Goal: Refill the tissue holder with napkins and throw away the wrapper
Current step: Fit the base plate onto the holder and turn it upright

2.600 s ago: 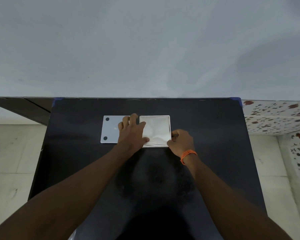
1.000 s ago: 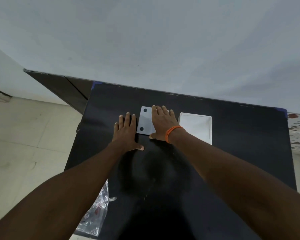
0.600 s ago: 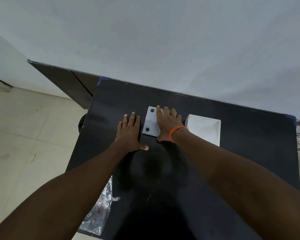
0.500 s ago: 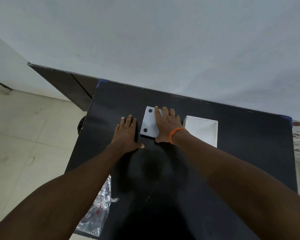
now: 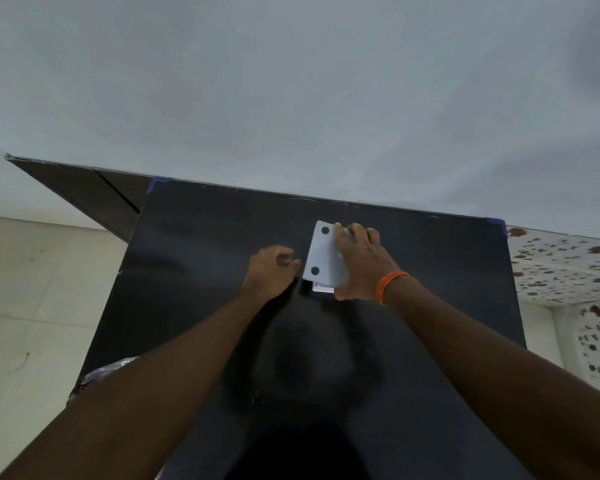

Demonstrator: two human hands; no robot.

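Observation:
My right hand (image 5: pixel 359 263), with an orange wrist thread, grips a flat grey-white lid (image 5: pixel 323 259) that has two black dots on its left edge. The lid is tilted and lies over the white tissue holder (image 5: pixel 323 289); only the holder's near corner shows below it. The napkins inside are hidden. My left hand (image 5: pixel 271 270) sits on the black table just left of the lid, fingers curled in with nothing in them. Part of the clear plastic wrapper (image 5: pixel 106 370) peeks out at the table's left edge, beside my left forearm.
The black table (image 5: pixel 205 244) stands against a pale grey wall. A dark panel (image 5: pixel 90 194) leans at the far left. Light floor tiles lie to the left, and a speckled tiled ledge (image 5: pixel 561 268) runs along the right.
My right hand has picked the lid up off the table and carried it right, over the holder. My left hand went from flat on the table to curled.

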